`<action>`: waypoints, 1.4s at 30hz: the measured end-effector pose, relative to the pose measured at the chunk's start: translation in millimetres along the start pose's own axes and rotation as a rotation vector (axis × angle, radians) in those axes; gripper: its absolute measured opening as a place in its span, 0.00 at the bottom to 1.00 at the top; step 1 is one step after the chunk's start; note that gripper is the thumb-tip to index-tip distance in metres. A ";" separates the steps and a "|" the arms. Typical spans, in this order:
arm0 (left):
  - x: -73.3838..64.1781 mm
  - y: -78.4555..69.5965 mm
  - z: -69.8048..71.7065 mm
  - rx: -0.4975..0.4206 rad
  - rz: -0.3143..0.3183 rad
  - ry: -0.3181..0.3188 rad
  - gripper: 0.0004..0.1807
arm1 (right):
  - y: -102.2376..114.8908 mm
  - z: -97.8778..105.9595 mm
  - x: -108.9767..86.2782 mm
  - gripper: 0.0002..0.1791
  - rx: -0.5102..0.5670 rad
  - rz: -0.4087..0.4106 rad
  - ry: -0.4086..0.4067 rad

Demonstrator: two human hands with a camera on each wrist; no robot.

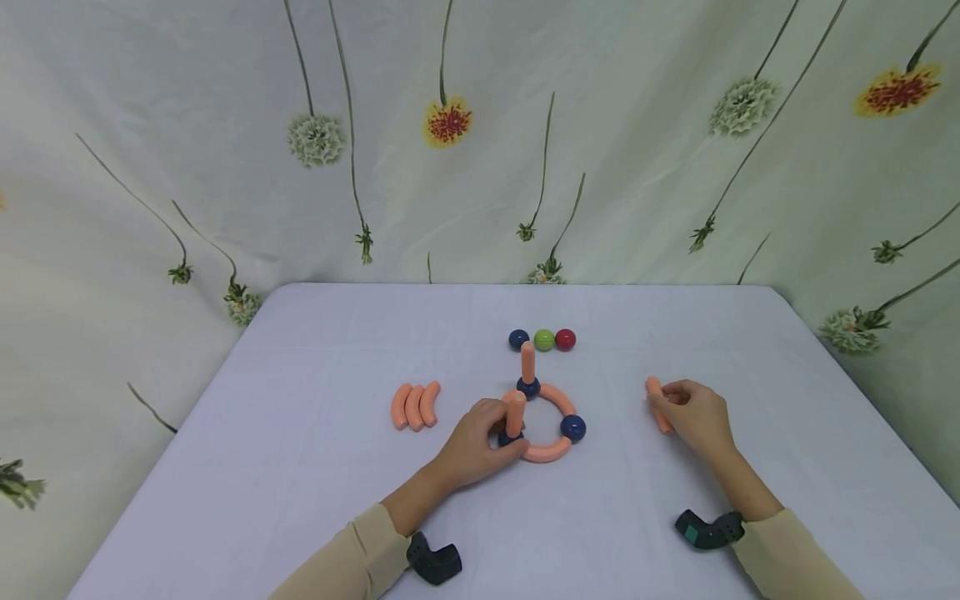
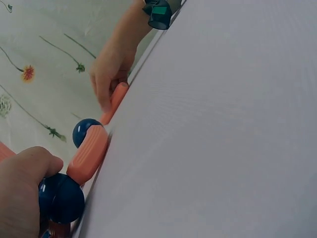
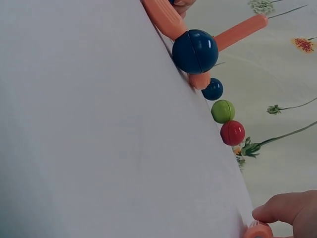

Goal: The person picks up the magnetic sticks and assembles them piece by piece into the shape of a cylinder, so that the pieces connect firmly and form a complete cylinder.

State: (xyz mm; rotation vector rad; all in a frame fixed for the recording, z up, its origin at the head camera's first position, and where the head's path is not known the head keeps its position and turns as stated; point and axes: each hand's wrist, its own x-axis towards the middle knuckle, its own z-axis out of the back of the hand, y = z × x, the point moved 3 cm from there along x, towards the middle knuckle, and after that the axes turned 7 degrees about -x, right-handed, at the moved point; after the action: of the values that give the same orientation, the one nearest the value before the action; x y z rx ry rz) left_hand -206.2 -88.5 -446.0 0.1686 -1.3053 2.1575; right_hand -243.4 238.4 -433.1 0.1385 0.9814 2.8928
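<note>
left hand: fingers grasping the left blue ball of a ring, thumb against the ball. the ring lies on the counter near its middle and is made of three blue balls joined by curved orange pieces. a straight orange rod stands upright on the left ball; a second rod stands on the far ball. the right ball bears no rod.

right hand: fingers pinching a third straight rod, to the right of the ring and well apart from it. cannot tell whether this rod touches the counter.

other pieces: three loose curved pieces side by side, left of the ring. behind the ring, a row from left to right: loose blue ball, green ball, red ball; green and red just beside each other.

backdrop: pale cloth printed with flowers.
</note>
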 end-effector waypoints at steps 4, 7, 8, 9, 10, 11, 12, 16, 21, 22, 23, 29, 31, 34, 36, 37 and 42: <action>-0.1 0.9 -0.1 -0.005 0.009 0.002 0.07 | -1.1 -1.8 1.3 0.28 -0.016 0.005 -0.009; 0.3 1.9 -0.6 -0.008 0.011 -0.003 0.07 | -0.7 -2.4 1.6 0.28 -0.025 0.006 -0.016; 0.4 2.1 -0.8 -0.012 0.011 -0.005 0.06 | -0.4 -2.5 1.6 0.28 -0.027 0.005 -0.018; 0.5 2.3 -0.8 -0.015 0.011 -0.008 0.06 | -0.2 -2.6 1.6 0.28 -0.027 0.003 -0.018; 0.6 2.6 -1.0 -0.017 0.011 -0.010 0.06 | 0.2 -2.5 1.4 0.28 -0.029 0.003 -0.020; 0.5 2.8 -1.1 -0.019 0.012 -0.012 0.07 | 0.3 -2.5 1.3 0.28 -0.029 0.003 -0.021; 0.4 2.9 -1.1 -0.024 0.014 -0.013 0.07 | 0.4 -2.6 1.1 0.28 -0.029 0.004 -0.022; 0.2 2.5 -1.2 -0.029 0.020 -0.016 0.08 | 1.4 -2.6 0.6 0.29 -0.037 0.016 -0.039; 0.1 1.8 -1.3 -0.037 0.024 -0.021 0.08 | 3.3 -1.6 0.1 0.26 -0.031 0.035 -0.077; 0.2 1.9 -1.4 -0.039 0.024 -0.023 0.08 | 4.5 -0.9 -0.3 0.24 -0.027 0.043 -0.086; 0.3 1.9 -1.4 -0.040 0.023 -0.024 0.07 | 6.5 0.1 -1.0 0.23 -0.021 0.050 -0.093; 1.0 2.5 -1.2 -0.044 0.029 -0.029 0.08 | 25.2 5.0 -9.0 0.18 0.064 0.072 -0.089; 1.1 2.5 -1.0 -0.047 0.038 -0.029 0.08 | 32.4 4.6 -12.3 0.19 0.098 0.074 -0.075; 1.2 2.5 -0.9 -0.049 0.050 -0.027 0.08 | 43.2 1.9 -16.6 0.18 0.145 0.075 -0.064; 1.2 2.2 -0.8 -0.050 0.055 -0.025 0.08 | 50.2 -0.3 -19.6 0.18 0.161 0.073 -0.070; 1.2 2.2 -0.8 -0.049 0.057 -0.025 0.08 | 53.3 -1.6 -20.9 0.17 0.165 0.072 -0.072; 1.1 2.3 -1.0 -0.050 0.058 -0.022 0.08 | 67.9 -5.4 -28.7 0.17 0.164 0.104 -0.073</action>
State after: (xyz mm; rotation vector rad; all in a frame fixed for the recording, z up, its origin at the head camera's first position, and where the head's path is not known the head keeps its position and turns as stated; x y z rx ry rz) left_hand -208.2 -88.0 -447.9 0.1362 -1.3912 2.1746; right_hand -218.9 178.3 -397.6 0.3121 1.2324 2.8721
